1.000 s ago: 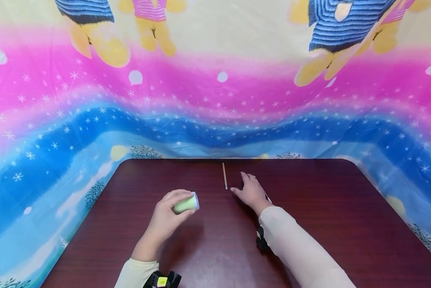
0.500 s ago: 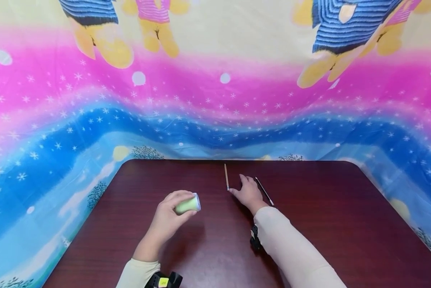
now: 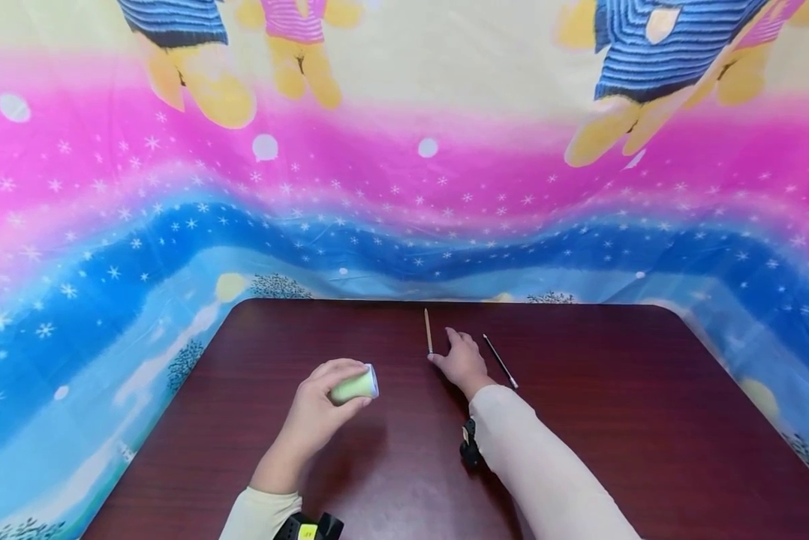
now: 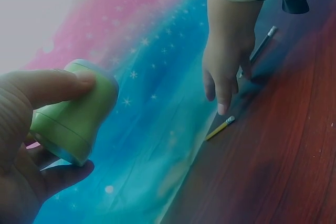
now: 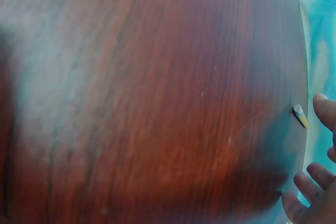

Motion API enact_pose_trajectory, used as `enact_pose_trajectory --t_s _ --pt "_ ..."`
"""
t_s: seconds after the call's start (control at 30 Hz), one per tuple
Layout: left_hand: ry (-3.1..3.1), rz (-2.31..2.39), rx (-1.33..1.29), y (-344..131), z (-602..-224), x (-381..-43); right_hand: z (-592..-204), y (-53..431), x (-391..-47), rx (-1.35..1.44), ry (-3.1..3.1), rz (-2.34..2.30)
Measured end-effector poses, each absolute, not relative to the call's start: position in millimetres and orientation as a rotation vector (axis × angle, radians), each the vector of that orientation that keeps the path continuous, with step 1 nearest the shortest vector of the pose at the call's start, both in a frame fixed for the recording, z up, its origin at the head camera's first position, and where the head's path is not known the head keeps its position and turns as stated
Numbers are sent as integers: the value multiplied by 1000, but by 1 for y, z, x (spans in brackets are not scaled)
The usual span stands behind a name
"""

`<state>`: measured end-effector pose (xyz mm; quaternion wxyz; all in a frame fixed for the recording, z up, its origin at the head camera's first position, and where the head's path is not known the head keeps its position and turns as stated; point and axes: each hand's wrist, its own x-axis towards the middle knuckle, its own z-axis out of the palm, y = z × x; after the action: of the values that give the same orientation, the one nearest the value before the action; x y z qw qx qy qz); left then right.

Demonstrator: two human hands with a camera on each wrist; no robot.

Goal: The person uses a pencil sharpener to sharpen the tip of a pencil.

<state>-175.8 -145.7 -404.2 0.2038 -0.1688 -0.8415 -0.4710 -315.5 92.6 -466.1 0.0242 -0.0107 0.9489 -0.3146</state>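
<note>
My left hand (image 3: 313,409) grips a light green, waisted cylinder (image 3: 355,385) with a pale rim, held above the table. In the left wrist view the thumb lies over one side of this green cylinder (image 4: 76,111), with fingers beneath it. Farther forward, my right hand (image 3: 464,364) reaches low over the table, its fingers relaxed and spread. Its thumb is close to the eraser end of a yellow pencil (image 3: 428,331). The right wrist view shows that pencil (image 5: 301,117) apart from the thumb. A dark pencil (image 3: 500,361) lies just right of the right hand.
Both pencils lie on a dark red-brown wooden table (image 3: 600,420) with rounded far corners. A patterned cloth (image 3: 404,187) hangs behind and along its sides. Black camera mounts sit on both wrists.
My right hand has moved slightly left, toward the yellow pencil's eraser end, uncovering the dark pencil. The left hand keeps its hold on the green cylinder. The head view has shifted slightly.
</note>
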Motion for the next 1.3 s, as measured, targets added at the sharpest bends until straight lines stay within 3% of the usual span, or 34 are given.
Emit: enact_pose_trajectory --t_s 1.3 --pt "-2344 -1308 -479 -153 -409 -178 -471 63 -332 68 2954 -856"
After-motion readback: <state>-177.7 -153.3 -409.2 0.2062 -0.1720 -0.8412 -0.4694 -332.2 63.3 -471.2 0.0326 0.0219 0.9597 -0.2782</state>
